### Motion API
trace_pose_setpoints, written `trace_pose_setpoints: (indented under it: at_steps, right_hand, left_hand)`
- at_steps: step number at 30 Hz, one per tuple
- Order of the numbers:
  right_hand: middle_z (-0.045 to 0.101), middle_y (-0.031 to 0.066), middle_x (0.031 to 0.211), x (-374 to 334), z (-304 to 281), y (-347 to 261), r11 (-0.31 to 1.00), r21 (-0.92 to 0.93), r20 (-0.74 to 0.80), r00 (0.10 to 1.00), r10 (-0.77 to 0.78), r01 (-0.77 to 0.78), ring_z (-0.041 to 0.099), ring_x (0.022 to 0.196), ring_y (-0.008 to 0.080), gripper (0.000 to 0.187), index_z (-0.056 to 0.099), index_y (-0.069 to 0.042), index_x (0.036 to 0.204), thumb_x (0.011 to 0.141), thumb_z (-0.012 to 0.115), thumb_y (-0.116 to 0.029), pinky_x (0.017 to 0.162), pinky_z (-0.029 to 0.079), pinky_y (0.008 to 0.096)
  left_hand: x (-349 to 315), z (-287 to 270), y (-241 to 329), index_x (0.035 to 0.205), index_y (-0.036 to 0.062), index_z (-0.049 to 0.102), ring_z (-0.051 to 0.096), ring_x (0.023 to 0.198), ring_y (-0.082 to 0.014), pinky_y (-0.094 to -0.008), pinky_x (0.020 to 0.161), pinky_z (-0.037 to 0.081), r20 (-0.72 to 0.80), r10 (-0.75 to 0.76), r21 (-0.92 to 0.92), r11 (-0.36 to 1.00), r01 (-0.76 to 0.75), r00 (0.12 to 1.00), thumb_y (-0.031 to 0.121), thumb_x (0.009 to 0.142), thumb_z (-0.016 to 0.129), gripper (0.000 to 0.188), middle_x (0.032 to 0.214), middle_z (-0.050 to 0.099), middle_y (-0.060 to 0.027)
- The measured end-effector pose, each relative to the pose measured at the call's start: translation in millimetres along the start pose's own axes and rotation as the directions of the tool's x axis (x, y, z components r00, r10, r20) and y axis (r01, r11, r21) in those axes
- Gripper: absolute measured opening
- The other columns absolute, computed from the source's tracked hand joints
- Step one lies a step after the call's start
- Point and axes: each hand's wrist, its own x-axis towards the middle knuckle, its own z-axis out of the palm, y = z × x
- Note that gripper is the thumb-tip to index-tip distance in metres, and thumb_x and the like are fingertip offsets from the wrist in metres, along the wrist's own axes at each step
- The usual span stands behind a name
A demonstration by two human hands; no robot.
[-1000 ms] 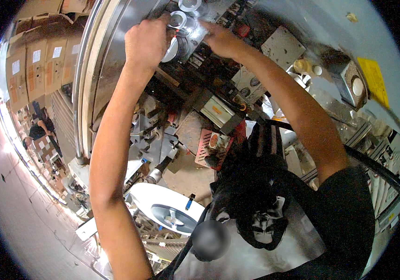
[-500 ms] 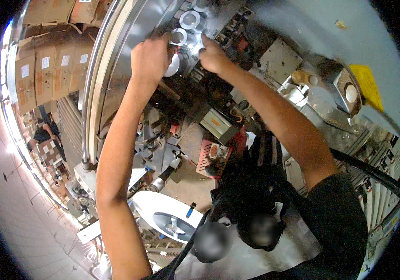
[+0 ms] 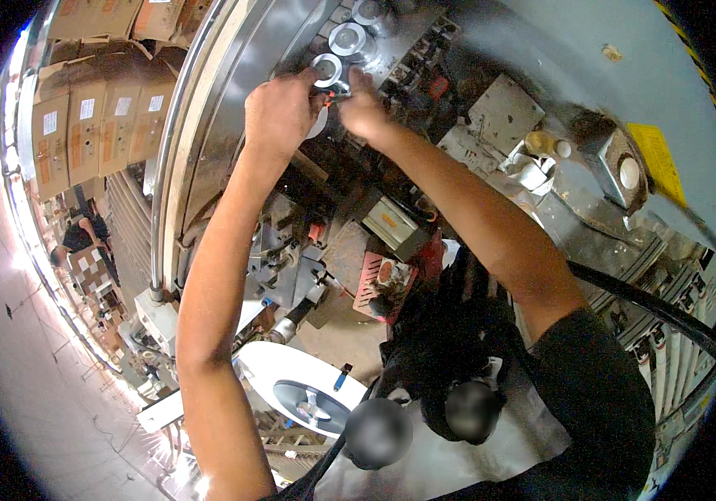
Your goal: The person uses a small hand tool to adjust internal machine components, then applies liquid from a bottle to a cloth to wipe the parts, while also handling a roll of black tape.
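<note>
Roller (image 3: 327, 70), round and silvery, first in a row of three on the shiny metal machine face (image 3: 233, 108) near the top of the view. Pinched at its left rim by the fingers of the left hand (image 3: 279, 113); met from the right by the right hand (image 3: 364, 113), fingers curled closed near a small red part, grip on it impossible to tell. Two more rollers (image 3: 350, 37) up and to the right, just beside the first. Stacked brown cardboard boxes (image 3: 83, 125) with white rectangular labels at far left, beyond a curved steel rail (image 3: 166, 184). Yellow rectangular sign (image 3: 657, 163) on the grey surface at right. Red slotted block (image 3: 383, 284) below the forearms. White disc-shaped reel (image 3: 300, 397) low down, partly hidden by the left forearm.
</note>
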Motion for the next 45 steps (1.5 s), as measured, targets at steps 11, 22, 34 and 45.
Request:
trace_pose_setpoints:
  at_steps: [11,22,34,45]
  right_hand:
    - [0.056,0.026,0.141,-69,-94,-24,0.838,-0.257,-0.233,0.811,-0.537,0.481,0.048,0.136,0.045,0.055,0.052,0.0,0.142,0.09,0.068,-0.012,0.118,0.035,0.0549]
    - [0.074,0.0092,0.103,-47,-103,0,0.724,-0.298,0.139,0.779,-0.612,0.622,0.064,0.111,0.0328,0.018,0.075,-0.012,0.101,0.096,0.068,-0.028,0.098,0.051,0.0466]
    - [0.064,0.028,0.133,-29,-59,19,0.931,0.04,-0.057,0.931,-0.36,0.362,0.062,0.125,0.0398,0.073,0.047,0.003,0.148,0.089,0.077,-0.026,0.109,0.047,0.0452]
    - [0.008,0.0322,0.169,-8,4,23,0.949,0.024,0.019,0.948,-0.316,0.316,0.012,0.158,0.0427,0.106,0.001,0.009,0.161,0.083,0.072,-0.005,0.129,0.013,0.0425]
  left_hand:
    - [-23,-24,-16,0.109,0.0136,0.072,0.071,0.076,-0.04,-0.0496,0.067,0.055,0.0,-0.058,0.009,0.998,0.058,0.998,0.039,0.089,0.076,0.032,0.082,0.072,-0.0179]
    - [-28,-70,-24,0.092,-0.0015,0.07,0.054,0.065,-0.0107,-0.0303,0.061,0.046,0.124,-0.004,-0.531,0.844,0.07,0.992,0.02,0.085,0.086,0.028,0.072,0.062,-0.0045]
    - [6,-14,-11,0.105,0.0159,0.074,0.074,0.082,-0.0354,-0.049,0.067,0.058,0.069,0.045,0.108,0.993,-0.052,0.997,0.027,0.087,0.076,0.022,0.086,0.075,-0.0131]
    - [12,-3,4,0.107,0.0189,0.075,0.075,0.078,-0.0345,-0.0466,0.068,0.06,0.041,-0.013,0.137,0.991,0.007,0.999,0.027,0.087,0.076,0.021,0.086,0.076,-0.0124]
